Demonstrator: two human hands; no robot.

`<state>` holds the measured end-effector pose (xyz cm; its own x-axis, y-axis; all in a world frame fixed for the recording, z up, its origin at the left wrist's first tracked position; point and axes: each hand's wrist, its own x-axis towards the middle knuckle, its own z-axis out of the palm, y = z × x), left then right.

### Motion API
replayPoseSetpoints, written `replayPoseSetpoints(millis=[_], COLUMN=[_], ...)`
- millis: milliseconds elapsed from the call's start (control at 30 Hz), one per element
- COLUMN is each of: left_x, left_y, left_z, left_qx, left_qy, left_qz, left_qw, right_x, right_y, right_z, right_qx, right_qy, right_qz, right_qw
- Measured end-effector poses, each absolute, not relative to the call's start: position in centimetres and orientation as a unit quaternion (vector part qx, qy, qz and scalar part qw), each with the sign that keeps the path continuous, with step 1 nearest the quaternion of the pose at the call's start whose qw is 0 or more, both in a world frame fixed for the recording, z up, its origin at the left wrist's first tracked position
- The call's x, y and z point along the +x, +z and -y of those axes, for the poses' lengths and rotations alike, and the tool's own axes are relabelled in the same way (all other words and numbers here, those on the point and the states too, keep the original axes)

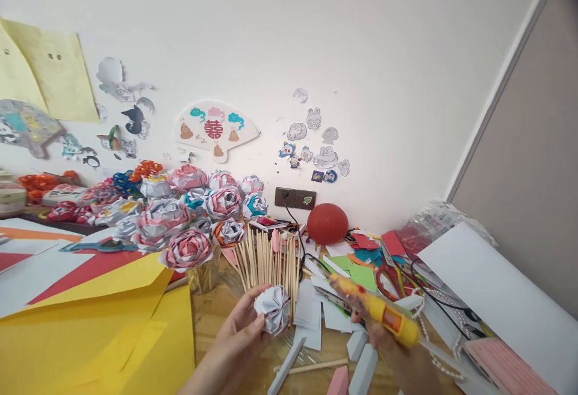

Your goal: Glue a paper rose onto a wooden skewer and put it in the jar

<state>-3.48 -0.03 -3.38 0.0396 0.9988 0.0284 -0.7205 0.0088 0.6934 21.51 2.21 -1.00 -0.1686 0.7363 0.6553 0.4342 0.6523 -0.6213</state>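
presumably to keep creased face clear, left hand point(244, 318) pinches folded-paper ball point(274, 309) by sides, lower centre; right hand point(387, 342) grips yellow glue gun point(372, 306), lower right, likely for control.

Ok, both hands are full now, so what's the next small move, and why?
I'd probably bring the front of the yellow glue gun in toward the folded paper ball. The right hand already grips the gun, while the left hand holds the ball up; a gap separates the two, so closing it seems the sensible step.
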Motion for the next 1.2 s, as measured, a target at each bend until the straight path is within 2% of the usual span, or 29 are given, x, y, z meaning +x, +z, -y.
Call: replayPoseSetpoints(millis=[133, 300, 533, 733, 933, 1200], left_x=[-3.4, -3.5, -3.0, -3.4, -3.8, -3.1], left_y=[-3.8, -3.6, -3.5, -4.4, -4.2, -4.0], left_z=[0.0, 0.2, 0.5, 0.0, 0.0, 0.5], left_qx=[0.292, 0.309, 0.336, 0.358, 0.414, 0.36], left_qy=[0.641, 0.629, 0.611, 0.603, 0.58, 0.59], left_qz=[-0.269, -0.283, -0.291, -0.291, -0.329, -0.32], left_qw=[0.657, 0.654, 0.655, 0.651, 0.62, 0.648], right_x=[19.3, 18.7, 18.7, 18.5, 18.4, 18.3], right_y=[-1.3, -1.7, -2.3, -2.6, -1.8, -1.5], right_z=[-1.1, -1.3, -1.7, -1.8, -1.5, -1.4], right_qx=[-0.312, -0.292, -0.279, -0.272, -0.279, -0.256], right_qy=[0.208, 0.246, 0.249, 0.183, 0.247, 0.23], right_qz=[0.806, 0.828, 0.833, 0.856, 0.845, 0.865], right_qw=[0.459, 0.411, 0.407, 0.4, 0.384, 0.365])
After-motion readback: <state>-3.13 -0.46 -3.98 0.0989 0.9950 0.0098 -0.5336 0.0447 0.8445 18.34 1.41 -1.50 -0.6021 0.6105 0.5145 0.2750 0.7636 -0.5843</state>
